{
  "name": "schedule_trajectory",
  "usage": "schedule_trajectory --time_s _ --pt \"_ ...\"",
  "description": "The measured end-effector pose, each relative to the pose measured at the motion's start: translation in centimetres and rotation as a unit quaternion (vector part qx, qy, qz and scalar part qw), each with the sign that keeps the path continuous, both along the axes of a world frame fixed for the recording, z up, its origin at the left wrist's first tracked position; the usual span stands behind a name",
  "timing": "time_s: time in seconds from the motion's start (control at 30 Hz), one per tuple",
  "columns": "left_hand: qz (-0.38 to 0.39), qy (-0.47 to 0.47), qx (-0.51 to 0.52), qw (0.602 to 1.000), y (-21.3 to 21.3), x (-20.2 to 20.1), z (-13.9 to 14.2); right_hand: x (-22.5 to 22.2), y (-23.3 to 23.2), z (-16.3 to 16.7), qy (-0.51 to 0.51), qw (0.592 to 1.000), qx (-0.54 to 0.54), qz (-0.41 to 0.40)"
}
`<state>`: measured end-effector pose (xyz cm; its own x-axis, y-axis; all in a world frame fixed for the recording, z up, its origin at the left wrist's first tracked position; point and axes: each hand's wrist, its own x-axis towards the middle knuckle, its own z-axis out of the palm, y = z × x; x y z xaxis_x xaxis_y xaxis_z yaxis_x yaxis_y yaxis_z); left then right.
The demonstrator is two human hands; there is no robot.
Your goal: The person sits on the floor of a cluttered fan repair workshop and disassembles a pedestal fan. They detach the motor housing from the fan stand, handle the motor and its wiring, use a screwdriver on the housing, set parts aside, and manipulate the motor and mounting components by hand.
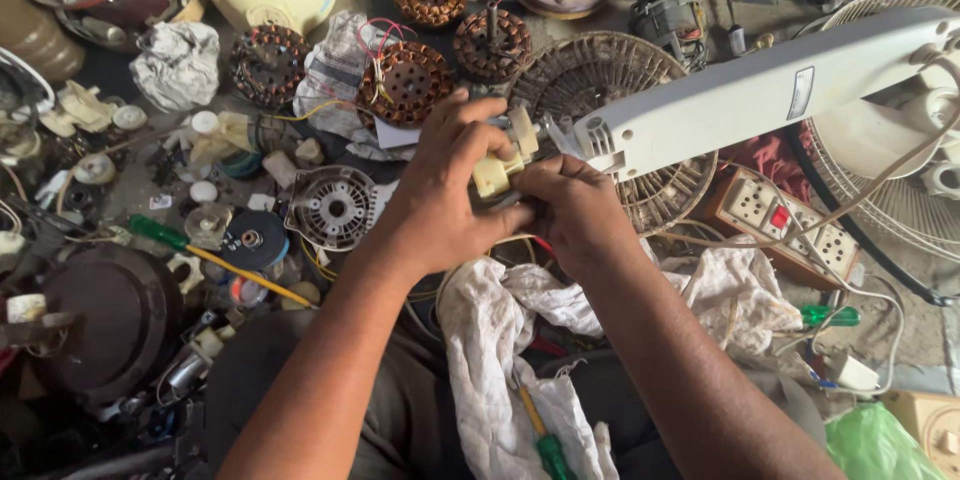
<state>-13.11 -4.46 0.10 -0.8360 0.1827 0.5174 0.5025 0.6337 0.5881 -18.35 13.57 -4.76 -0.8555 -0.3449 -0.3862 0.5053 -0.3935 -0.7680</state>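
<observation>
We grip a small cream plastic part (497,172) at the end of the white fan stand (760,95), centre frame.

It looks light, stiff and brittle, so we judge it best pinched by its flat sides. Our left hand (445,185), at nine o'clock of it, and right hand (570,205), at four o'clock, both have fingers clamped on it; a white rag (500,340) lies at six o'clock.

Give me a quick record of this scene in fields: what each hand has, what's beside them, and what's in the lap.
left hand: grips small cream plastic part
right hand: pinches same part from the other side
beside: white fan stand arm
behind: copper-wound stators
lap: white cloth, green-handled screwdriver
</observation>
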Motion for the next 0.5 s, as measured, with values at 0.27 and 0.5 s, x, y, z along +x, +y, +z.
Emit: schedule_trajectory --time_s 0.27,0.5 --pt "0.03 0.02 0.029 0.999 -0.9 -0.2 -1.4 1.1 -1.2 1.3 0.062 0.991 0.115 0.01" --pt "0.043 0.016 0.07 0.996 -1.6 0.1 -1.7 5.8 2.7 -0.7 0.178 0.936 0.305 -0.007"
